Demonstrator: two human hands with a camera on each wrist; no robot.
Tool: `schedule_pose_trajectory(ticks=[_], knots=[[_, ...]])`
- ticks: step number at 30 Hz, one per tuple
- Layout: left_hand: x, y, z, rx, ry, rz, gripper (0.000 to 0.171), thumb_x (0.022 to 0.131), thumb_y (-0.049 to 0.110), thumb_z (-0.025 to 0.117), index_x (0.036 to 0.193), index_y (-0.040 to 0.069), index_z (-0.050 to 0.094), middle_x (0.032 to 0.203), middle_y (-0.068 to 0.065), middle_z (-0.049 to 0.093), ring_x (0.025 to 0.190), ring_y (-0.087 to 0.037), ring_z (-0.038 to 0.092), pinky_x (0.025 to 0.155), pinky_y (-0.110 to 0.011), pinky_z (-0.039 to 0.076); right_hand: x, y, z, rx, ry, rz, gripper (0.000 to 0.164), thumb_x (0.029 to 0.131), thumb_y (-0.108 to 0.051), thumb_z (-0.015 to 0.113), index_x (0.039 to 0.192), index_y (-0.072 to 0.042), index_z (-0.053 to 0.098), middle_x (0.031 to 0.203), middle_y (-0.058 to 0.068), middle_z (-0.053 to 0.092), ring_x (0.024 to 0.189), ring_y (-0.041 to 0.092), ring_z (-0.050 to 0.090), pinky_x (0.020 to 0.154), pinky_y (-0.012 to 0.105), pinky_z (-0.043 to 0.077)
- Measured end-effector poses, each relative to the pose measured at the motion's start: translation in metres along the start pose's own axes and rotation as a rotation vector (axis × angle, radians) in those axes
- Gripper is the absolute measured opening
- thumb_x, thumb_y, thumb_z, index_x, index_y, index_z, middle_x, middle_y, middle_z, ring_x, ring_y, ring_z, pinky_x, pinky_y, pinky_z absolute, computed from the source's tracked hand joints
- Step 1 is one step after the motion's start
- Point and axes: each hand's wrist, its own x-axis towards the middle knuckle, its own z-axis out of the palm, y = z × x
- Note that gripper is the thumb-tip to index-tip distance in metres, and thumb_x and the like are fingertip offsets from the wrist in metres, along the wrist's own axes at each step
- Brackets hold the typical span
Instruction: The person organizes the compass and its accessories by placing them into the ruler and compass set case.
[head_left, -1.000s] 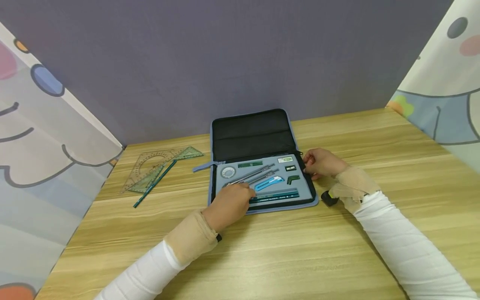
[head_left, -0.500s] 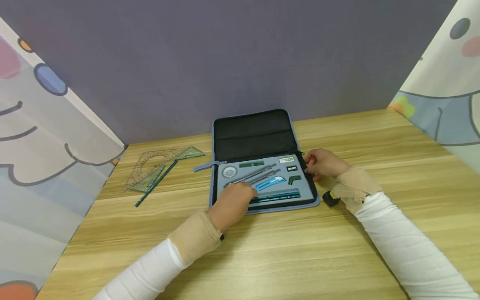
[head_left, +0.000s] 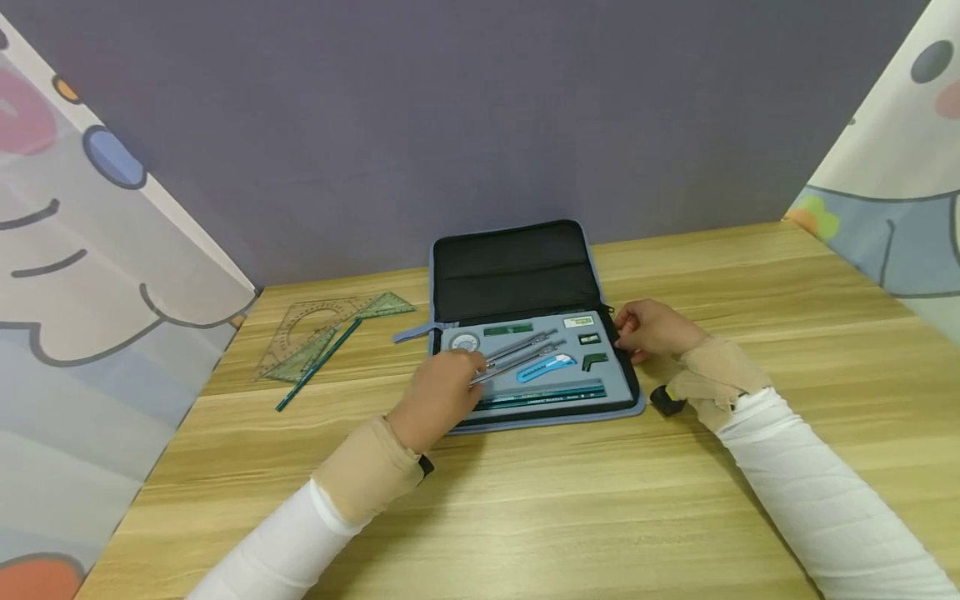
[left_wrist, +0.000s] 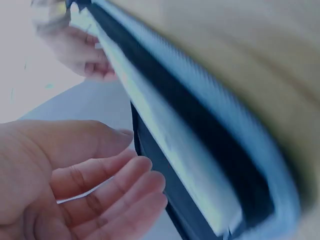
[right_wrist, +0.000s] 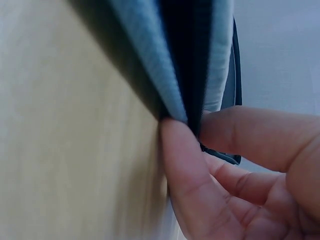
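A zip case lies unfolded on the table, its black lid laid back toward the wall. Its grey insert holds two compasses, a blue utility knife, dark green pencils, a sharpener, an eraser and a white disc. My left hand hovers over the insert's front left part, fingers loosely bent with nothing between them in the left wrist view. At the case's right edge, my right hand pinches the rim between thumb and forefinger.
Left of the case lie a clear protractor, green set squares and a loose green pencil. A blue strap sticks out from the case's left side. A grey wall stands behind the table.
My left hand has shifted left and slightly back from the pencils, uncovering more of them. The right hand stays at the case's right edge. The whole view has shifted slightly.
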Motion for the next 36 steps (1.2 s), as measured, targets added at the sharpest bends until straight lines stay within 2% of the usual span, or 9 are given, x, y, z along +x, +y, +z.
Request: schedule_pose_trajectory(ticks=[5, 10, 14, 17, 21, 25, 28, 33, 36], knots=[[-0.01, -0.032, -0.018, 0.067, -0.008, -0.142, 0.022, 0.079, 0.006, 0.072, 0.098, -0.002, 0.065, 0.083, -0.015, 0.066, 0.069, -0.026, 0.063, 0.055, -0.036, 0.052, 0.0, 0.001, 0.0, -0.001, -0.001, -0.002, 0.029, 0.083, 0.006, 0.059, 0.107, 0.014, 0.045, 0.08, 0.009, 0.047, 0.062, 0.013, 0.054, 0.056, 0.026, 0.055], [-0.024, -0.084, -0.037, 0.094, -0.051, -0.244, 0.033, 0.078, 0.001, 0.07, 0.107, -0.012, 0.061, 0.086, -0.023, 0.066, 0.067, -0.03, 0.063, 0.058, -0.039, 0.053, -0.003, 0.0, 0.0, -0.007, -0.004, -0.008, 0.028, 0.083, 0.006, 0.059, 0.106, 0.014, 0.045, 0.08, 0.01, 0.047, 0.062, 0.014, 0.055, 0.056, 0.026, 0.055], [-0.037, -0.123, -0.049, 0.066, -0.083, -0.352, 0.03, 0.08, 0.0, 0.067, 0.107, -0.014, 0.06, 0.081, -0.024, 0.065, 0.06, -0.029, 0.06, 0.055, -0.041, 0.052, -0.004, 0.0, 0.0, -0.002, -0.004, -0.009, 0.027, 0.084, 0.007, 0.058, 0.106, 0.014, 0.044, 0.081, 0.01, 0.047, 0.062, 0.013, 0.055, 0.056, 0.025, 0.055], [-0.044, -0.144, -0.053, 0.066, -0.117, -0.422, 0.029, 0.081, 0.001, 0.065, 0.106, -0.013, 0.061, 0.092, -0.027, 0.065, 0.073, -0.036, 0.063, 0.061, -0.046, 0.053, -0.003, 0.0, -0.001, 0.004, -0.003, -0.006, 0.027, 0.084, 0.007, 0.057, 0.106, 0.014, 0.044, 0.081, 0.01, 0.047, 0.062, 0.013, 0.055, 0.056, 0.025, 0.055], [-0.051, -0.16, -0.055, 0.095, -0.161, -0.464, 0.032, 0.077, 0.002, 0.066, 0.106, -0.011, 0.062, 0.105, -0.03, 0.062, 0.09, -0.046, 0.061, 0.067, -0.052, 0.053, -0.003, 0.0, 0.0, 0.009, -0.006, -0.01, 0.027, 0.084, 0.007, 0.057, 0.106, 0.014, 0.044, 0.081, 0.009, 0.047, 0.063, 0.013, 0.055, 0.057, 0.026, 0.055], [-0.051, -0.168, -0.055, 0.103, -0.188, -0.467, 0.008, 0.075, 0.0, 0.064, 0.078, -0.008, 0.061, 0.079, -0.021, 0.063, 0.069, -0.033, 0.058, 0.054, -0.041, 0.05, -0.004, 0.001, -0.001, 0.011, -0.003, -0.009, 0.027, 0.083, 0.007, 0.057, 0.106, 0.014, 0.044, 0.081, 0.009, 0.047, 0.063, 0.013, 0.055, 0.057, 0.026, 0.055], [-0.052, -0.174, -0.054, 0.118, -0.213, -0.461, 0.01, 0.078, 0.0, 0.063, 0.069, -0.002, 0.059, 0.071, -0.016, 0.06, 0.063, -0.027, 0.054, 0.051, -0.038, 0.047, -0.004, 0.002, 0.0, 0.013, -0.002, -0.008, 0.027, 0.083, 0.007, 0.058, 0.106, 0.014, 0.044, 0.081, 0.01, 0.047, 0.063, 0.013, 0.055, 0.057, 0.026, 0.055], [-0.056, -0.184, -0.048, 0.116, -0.223, -0.463, 0.015, 0.08, 0.0, 0.062, 0.092, -0.008, 0.067, 0.096, -0.028, 0.065, 0.086, -0.043, 0.062, 0.069, -0.051, 0.053, -0.002, 0.002, 0.0, 0.013, -0.008, -0.011, 0.028, 0.084, 0.005, 0.059, 0.107, 0.014, 0.045, 0.081, 0.01, 0.047, 0.064, 0.013, 0.055, 0.057, 0.026, 0.056], [-0.057, -0.188, -0.046, 0.101, -0.212, -0.465, 0.015, 0.079, 0.0, 0.063, 0.091, -0.008, 0.067, 0.096, -0.028, 0.065, 0.085, -0.043, 0.062, 0.067, -0.052, 0.053, -0.002, 0.001, 0.0, 0.012, -0.005, -0.009, 0.028, 0.084, 0.005, 0.058, 0.107, 0.014, 0.045, 0.081, 0.01, 0.047, 0.063, 0.013, 0.054, 0.057, 0.026, 0.055]])
